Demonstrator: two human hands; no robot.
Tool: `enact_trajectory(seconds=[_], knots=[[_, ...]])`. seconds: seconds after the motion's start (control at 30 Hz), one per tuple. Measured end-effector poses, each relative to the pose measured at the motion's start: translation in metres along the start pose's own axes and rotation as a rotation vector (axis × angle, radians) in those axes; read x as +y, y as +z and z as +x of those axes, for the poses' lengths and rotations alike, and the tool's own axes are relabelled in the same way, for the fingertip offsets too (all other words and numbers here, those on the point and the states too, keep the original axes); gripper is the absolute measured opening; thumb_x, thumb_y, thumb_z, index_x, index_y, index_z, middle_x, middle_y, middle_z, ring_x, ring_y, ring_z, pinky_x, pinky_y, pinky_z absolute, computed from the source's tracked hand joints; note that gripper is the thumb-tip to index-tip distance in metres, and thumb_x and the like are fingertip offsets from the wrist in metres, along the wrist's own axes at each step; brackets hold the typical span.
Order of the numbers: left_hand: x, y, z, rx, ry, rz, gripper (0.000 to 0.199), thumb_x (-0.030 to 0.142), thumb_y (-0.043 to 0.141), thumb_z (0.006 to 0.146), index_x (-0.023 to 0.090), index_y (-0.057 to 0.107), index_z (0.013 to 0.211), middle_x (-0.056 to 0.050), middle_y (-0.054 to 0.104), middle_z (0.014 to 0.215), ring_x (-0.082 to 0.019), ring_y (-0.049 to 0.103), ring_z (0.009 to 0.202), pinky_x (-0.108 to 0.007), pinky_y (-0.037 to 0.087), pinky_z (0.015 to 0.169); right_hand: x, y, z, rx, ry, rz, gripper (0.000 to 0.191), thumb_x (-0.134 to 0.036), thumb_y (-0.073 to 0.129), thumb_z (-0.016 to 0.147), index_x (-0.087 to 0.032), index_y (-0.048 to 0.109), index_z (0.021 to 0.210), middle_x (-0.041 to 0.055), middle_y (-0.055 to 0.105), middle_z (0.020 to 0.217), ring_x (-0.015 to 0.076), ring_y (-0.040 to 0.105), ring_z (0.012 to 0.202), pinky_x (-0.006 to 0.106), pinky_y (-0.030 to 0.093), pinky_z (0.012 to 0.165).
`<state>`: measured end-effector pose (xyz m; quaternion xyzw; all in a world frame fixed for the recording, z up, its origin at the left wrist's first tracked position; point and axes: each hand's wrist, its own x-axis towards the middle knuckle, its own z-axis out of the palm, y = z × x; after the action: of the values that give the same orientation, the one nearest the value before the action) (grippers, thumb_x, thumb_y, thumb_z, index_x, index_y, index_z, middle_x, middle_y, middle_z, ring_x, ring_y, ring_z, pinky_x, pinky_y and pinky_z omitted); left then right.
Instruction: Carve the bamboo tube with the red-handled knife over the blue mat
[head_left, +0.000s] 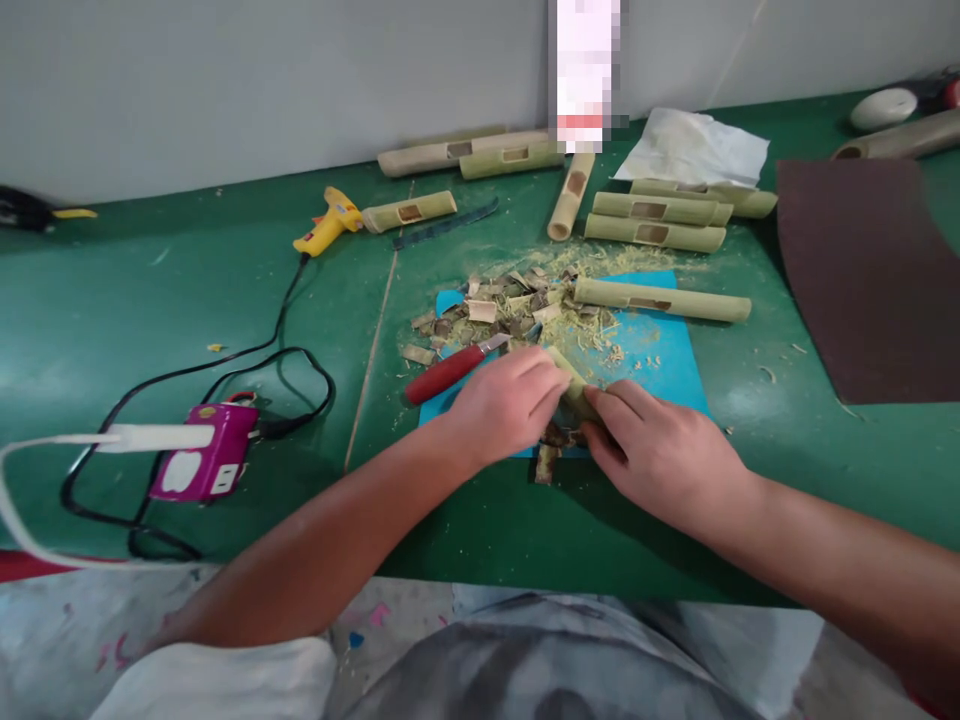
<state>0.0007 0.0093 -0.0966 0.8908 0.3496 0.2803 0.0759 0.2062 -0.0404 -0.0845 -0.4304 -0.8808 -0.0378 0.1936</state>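
Between my two hands is a pale green bamboo tube [571, 384], tilted over the front of a blue sheet [679, 375]. My left hand [514, 395] is closed round its left side, and my right hand [656, 440] grips its right side with thumb and fingers. The hands cover much of the tube. Just left of my left hand lies a red-handled knife [448, 374], its short blade pointing right. A heap of bamboo chips and shavings [517, 300] spreads beyond the hands. Behind it rests another notched bamboo tube [664, 299].
More notched bamboo tubes [652, 233] lie at the back, some under white paper [694, 148]. A yellow glue gun [330, 222] and its cord run to a purple power socket [206, 455] on the left. Brown sandpaper-like sheet [870, 285] lies right on the green table [757, 500].
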Motion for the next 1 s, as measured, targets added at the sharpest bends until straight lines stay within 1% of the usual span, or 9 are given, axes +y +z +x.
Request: enact_trajectory(seconds=[0.1,0.23,0.37,0.47,0.53,0.63,0.73,0.9,1.0], knots=[[-0.002,0.001,0.001,0.054,-0.033,0.024,0.022,0.019,0.045,0.1,0.015,0.061,0.086,-0.005,0.062,0.08,-0.015,0.059,0.077,-0.029,0.051,0.074,0.001,0.0,0.0,-0.018,0.048,0.006,0.024,-0.023,0.048,0.094,-0.015,0.069,0.089,0.0045,0.069,0.082,0.0128,0.053,0.055,0.031,0.03,0.046],[-0.001,0.001,0.001,0.008,0.014,0.031,0.022,0.019,0.045,0.1,0.015,0.061,0.084,-0.006,0.063,0.081,-0.016,0.06,0.078,-0.029,0.052,0.074,0.002,0.0,-0.001,-0.025,0.053,0.013,0.024,-0.022,0.048,0.094,-0.014,0.07,0.089,0.0051,0.07,0.083,0.0125,0.055,0.056,0.03,0.029,0.047],[0.003,0.001,0.001,0.025,0.005,0.062,0.022,0.019,0.045,0.1,0.015,0.062,0.087,-0.005,0.063,0.08,-0.015,0.06,0.076,-0.029,0.052,0.072,0.003,0.001,-0.001,-0.025,0.072,0.029,0.026,-0.023,0.046,0.095,-0.013,0.07,0.093,0.006,0.07,0.084,0.0124,0.055,0.057,0.03,0.028,0.047],[0.002,0.002,0.0,-0.026,0.039,0.039,0.023,0.02,0.045,0.1,0.015,0.063,0.086,-0.005,0.063,0.079,-0.015,0.061,0.077,-0.027,0.052,0.072,0.004,0.0,-0.001,-0.044,0.074,0.031,0.029,-0.024,0.043,0.096,-0.013,0.07,0.093,0.0066,0.07,0.085,0.0124,0.054,0.057,0.03,0.028,0.047],[-0.002,0.003,0.0,0.007,0.029,0.037,0.022,0.021,0.046,0.1,0.015,0.064,0.088,-0.005,0.065,0.082,-0.015,0.062,0.079,-0.027,0.052,0.073,0.003,0.0,-0.001,-0.066,0.087,0.027,0.029,-0.025,0.043,0.097,-0.013,0.069,0.094,0.0067,0.069,0.085,0.0128,0.054,0.058,0.03,0.029,0.047],[-0.009,0.004,0.002,0.087,-0.01,0.063,0.021,0.021,0.047,0.1,0.014,0.064,0.091,-0.006,0.066,0.084,-0.015,0.063,0.08,-0.029,0.054,0.075,0.004,-0.002,0.0,-0.117,0.1,0.012,0.026,-0.03,0.048,0.094,-0.014,0.069,0.095,0.0071,0.067,0.086,0.0138,0.054,0.06,0.029,0.029,0.048],[-0.012,0.003,0.002,0.107,-0.025,0.058,0.019,0.02,0.048,0.099,0.014,0.065,0.093,-0.006,0.067,0.085,-0.015,0.064,0.08,-0.029,0.054,0.075,0.005,-0.004,0.0,-0.155,0.12,0.006,0.023,-0.031,0.053,0.091,-0.015,0.069,0.095,0.0067,0.065,0.086,0.0135,0.053,0.061,0.029,0.028,0.047],[-0.014,0.0,0.001,0.204,-0.072,0.07,0.015,0.019,0.053,0.096,0.016,0.066,0.091,-0.005,0.07,0.086,-0.013,0.065,0.079,-0.026,0.053,0.075,0.007,-0.003,0.001,-0.164,0.195,0.121,0.02,-0.03,0.053,0.089,-0.017,0.068,0.091,0.0043,0.065,0.084,0.0124,0.053,0.06,0.028,0.031,0.05],[-0.014,0.0,0.001,0.201,-0.063,0.074,0.015,0.019,0.053,0.096,0.016,0.066,0.089,-0.005,0.07,0.086,-0.013,0.065,0.079,-0.026,0.053,0.076,0.008,-0.001,0.002,-0.166,0.2,0.173,0.019,-0.028,0.052,0.089,-0.017,0.068,0.089,0.0046,0.066,0.085,0.0128,0.056,0.062,0.028,0.034,0.053]])
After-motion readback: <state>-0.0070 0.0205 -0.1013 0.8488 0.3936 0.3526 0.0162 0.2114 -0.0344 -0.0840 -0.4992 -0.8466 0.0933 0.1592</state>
